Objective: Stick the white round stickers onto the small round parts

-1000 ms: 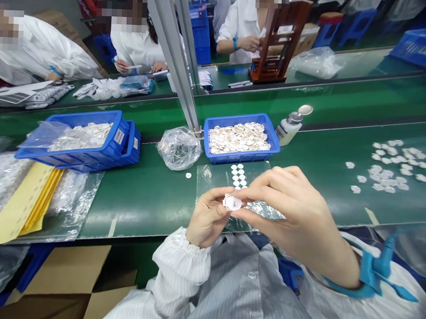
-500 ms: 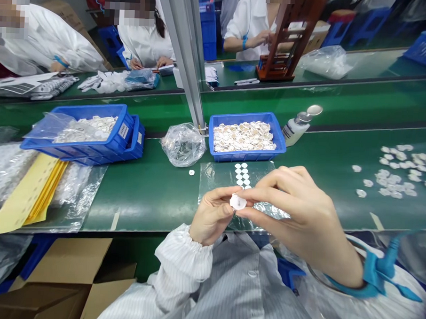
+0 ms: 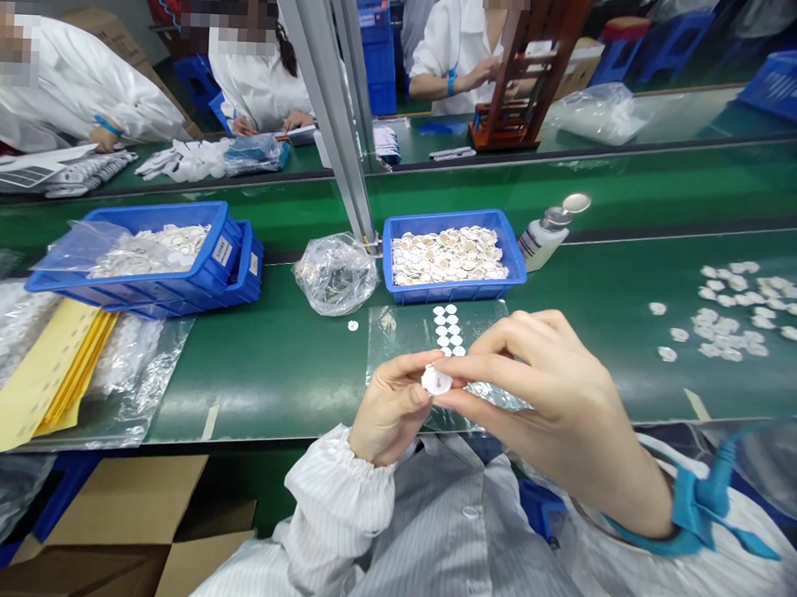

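Observation:
A small white disc (image 3: 437,380) is pinched between both hands above the front of the green bench. My left hand (image 3: 394,410) grips its left side with thumb and forefinger, and my right hand (image 3: 545,402) holds its right side with the fingertips. Behind the hands, two columns of white round pieces (image 3: 446,322) lie on a clear plastic sheet (image 3: 397,334). Farther back stands a blue bin (image 3: 455,290) filled with similar white pieces. One loose piece (image 3: 353,326) rests left of the sheet.
A crumpled clear bag (image 3: 337,274) and a metal post (image 3: 334,111) are left of the bin, a white bottle (image 3: 543,243) right of it. Scattered white discs (image 3: 727,335) lie right; stacked blue bins (image 3: 127,295) and yellow sheets (image 3: 52,376) left. People sit across.
The view has shifted slightly, so the bench items sit a little farther left. Both hands keep hold of the disc, which appears slightly turned.

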### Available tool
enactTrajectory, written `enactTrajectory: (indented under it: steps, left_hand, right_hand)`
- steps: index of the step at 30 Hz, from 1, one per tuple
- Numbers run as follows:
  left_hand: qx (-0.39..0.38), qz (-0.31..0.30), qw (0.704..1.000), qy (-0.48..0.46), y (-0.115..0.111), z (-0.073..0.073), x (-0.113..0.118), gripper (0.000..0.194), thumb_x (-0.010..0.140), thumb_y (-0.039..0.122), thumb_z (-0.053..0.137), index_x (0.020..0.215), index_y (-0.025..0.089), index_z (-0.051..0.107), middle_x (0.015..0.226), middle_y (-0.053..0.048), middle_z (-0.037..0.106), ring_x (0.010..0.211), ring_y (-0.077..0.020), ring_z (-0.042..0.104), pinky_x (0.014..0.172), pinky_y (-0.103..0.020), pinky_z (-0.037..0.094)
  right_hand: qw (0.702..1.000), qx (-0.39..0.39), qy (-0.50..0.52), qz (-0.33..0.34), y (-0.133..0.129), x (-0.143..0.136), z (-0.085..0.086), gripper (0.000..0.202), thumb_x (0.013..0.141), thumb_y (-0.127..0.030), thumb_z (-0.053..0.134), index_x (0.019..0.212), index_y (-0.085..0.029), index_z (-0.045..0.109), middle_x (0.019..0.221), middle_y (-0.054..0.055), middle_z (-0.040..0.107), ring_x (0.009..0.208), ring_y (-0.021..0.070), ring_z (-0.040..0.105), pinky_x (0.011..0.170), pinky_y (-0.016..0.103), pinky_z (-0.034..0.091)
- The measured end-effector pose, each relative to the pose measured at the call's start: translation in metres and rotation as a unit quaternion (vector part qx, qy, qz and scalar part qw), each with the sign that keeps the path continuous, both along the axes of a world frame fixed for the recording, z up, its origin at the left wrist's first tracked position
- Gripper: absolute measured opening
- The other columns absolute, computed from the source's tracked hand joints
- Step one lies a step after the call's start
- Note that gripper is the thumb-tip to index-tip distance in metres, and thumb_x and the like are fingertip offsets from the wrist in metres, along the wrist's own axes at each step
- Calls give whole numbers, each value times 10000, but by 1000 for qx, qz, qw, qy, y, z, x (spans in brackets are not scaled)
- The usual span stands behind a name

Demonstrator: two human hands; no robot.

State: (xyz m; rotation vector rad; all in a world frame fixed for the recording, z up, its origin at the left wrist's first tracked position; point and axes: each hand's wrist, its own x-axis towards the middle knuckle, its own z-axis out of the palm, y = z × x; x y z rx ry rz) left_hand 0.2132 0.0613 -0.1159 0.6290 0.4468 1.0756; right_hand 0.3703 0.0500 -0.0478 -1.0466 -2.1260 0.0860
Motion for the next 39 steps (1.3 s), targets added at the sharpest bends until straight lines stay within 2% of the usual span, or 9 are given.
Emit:
enactTrajectory:
  steps: [4,11,16,21,24,29,32,36,39]
  left_hand:
    - [-14,10,1000,1,-2,1,-1,259,603,360,888,843,330,795,732,52,779,712,-81,709,732,-172,542]
    - [-33,25,999,1,-3,1,-2,253,606,357,889,837,321,794,747,61,776,720,-74,707,716,-152,553]
    - [-61,50,996,45,-4,-1,-3,292,550,395,907,811,332,793,798,47,765,750,-106,704,767,-213,566]
    - [-45,72,994,61,-5,-10,-5,334,528,431,909,819,316,794,770,24,742,729,-147,701,706,-252,571]
    - [-42,59,995,68,-5,-9,-6,328,531,449,904,815,329,794,754,26,740,715,-141,697,680,-237,560]
    - [17,40,997,64,-6,0,-7,266,553,465,888,783,385,781,663,68,705,655,-105,688,645,-192,547]
    - [53,35,995,76,-6,-1,-9,265,572,487,875,790,370,780,643,62,704,640,-114,675,661,-213,554]
    - [99,14,993,62,-4,-6,-11,323,602,486,861,900,394,779,584,54,684,682,-151,676,719,-277,567]
    - [125,23,990,54,-5,-6,-11,423,578,500,870,980,423,763,519,51,642,751,-200,686,846,-401,561]
  right_hand:
    - [1000,2,0,-6,-1,-2,2,137,901,-245,657,787,-189,710,678,-15,601,651,105,515,680,298,334]
    - [1000,7,-3,-19,1,-7,2,147,909,-231,633,818,-192,742,674,-16,570,630,110,459,677,306,309]
    - [1000,18,7,-21,2,-7,1,197,922,-194,595,795,-190,744,667,-14,561,632,114,460,674,311,300]
    - [999,24,13,-21,1,-7,1,193,929,-208,589,815,-183,744,665,-14,559,619,113,447,673,316,300]
    - [999,24,17,-18,-1,-7,2,190,935,-204,582,827,-189,737,670,-17,565,620,110,450,675,316,294]
    - [1000,9,26,-7,-7,-7,4,149,932,-230,602,840,-187,710,695,-25,583,639,104,475,683,308,299]
    - [999,-5,34,-2,-10,-6,6,104,937,-234,603,897,-194,690,724,-30,596,666,99,514,694,307,309]
    - [999,-20,49,12,-15,-4,8,69,922,-272,638,937,-207,660,747,-41,608,678,91,534,719,306,328]
    - [998,-26,58,26,-17,-2,6,62,901,-248,668,941,-209,642,770,-42,622,691,90,543,731,308,336]
